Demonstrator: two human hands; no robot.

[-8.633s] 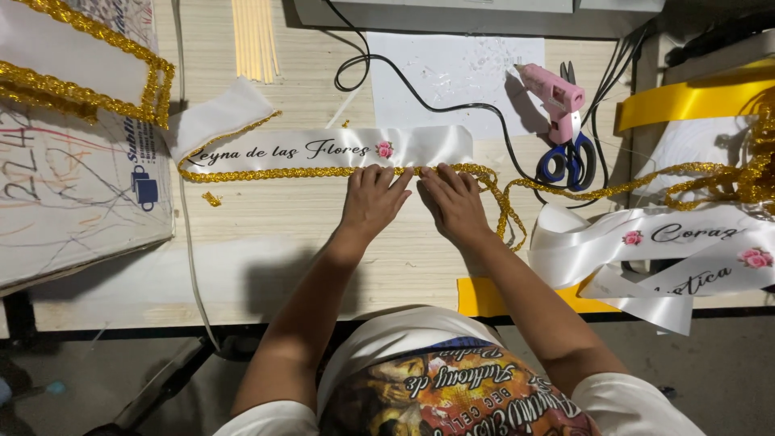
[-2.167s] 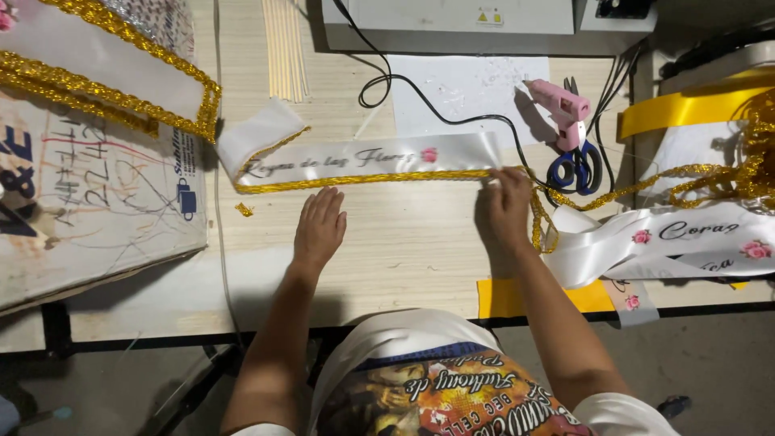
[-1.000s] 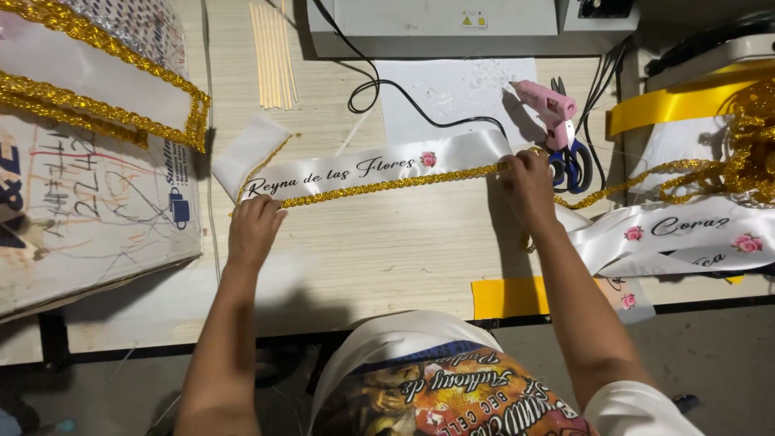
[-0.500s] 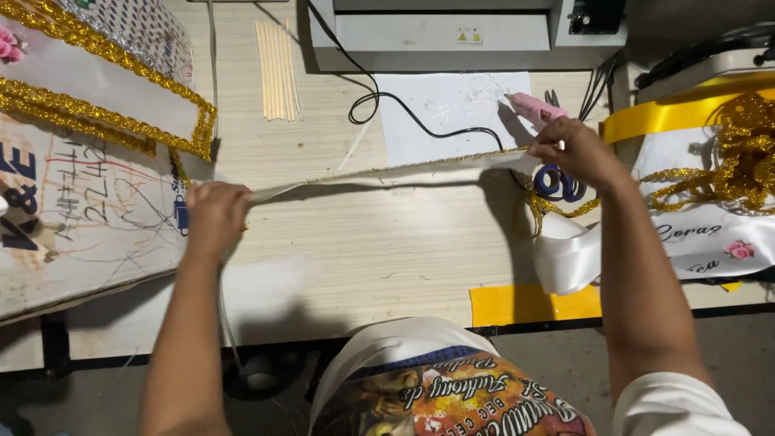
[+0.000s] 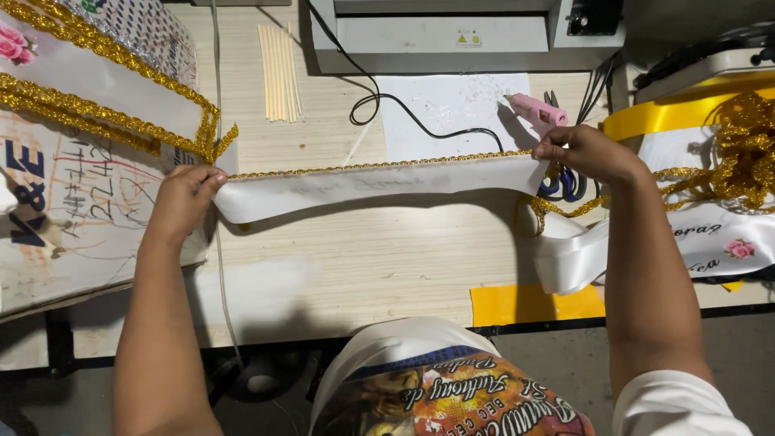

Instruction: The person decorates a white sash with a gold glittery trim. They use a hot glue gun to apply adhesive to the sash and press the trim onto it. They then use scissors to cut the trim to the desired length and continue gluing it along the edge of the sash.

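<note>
A white satin sash (image 5: 379, 186) with gold braid trim (image 5: 379, 166) along its far edge is stretched between my hands above the wooden table (image 5: 363, 258). Its plain back side faces up, with lettering faintly showing through. My left hand (image 5: 184, 200) grips the sash's left end. My right hand (image 5: 585, 152) pinches its right part, where the rest of the sash (image 5: 569, 254) droops in folds to the table. A pink glue gun (image 5: 537, 111) and blue-handled scissors (image 5: 561, 184) lie just beyond my right hand.
A bundle of glue sticks (image 5: 279, 73) lies at the back. A grey machine (image 5: 460, 32) stands at the far edge with a black cable (image 5: 387, 105) over white paper (image 5: 452, 109). Gold-trimmed sashes (image 5: 105, 89) sit left, loose gold braid (image 5: 739, 153) and yellow ribbon (image 5: 670, 117) right.
The sash lay face up on the table while my hands pressed the trim. My hands then moved apart to its ends, lifted it and turned it over, back side up.
</note>
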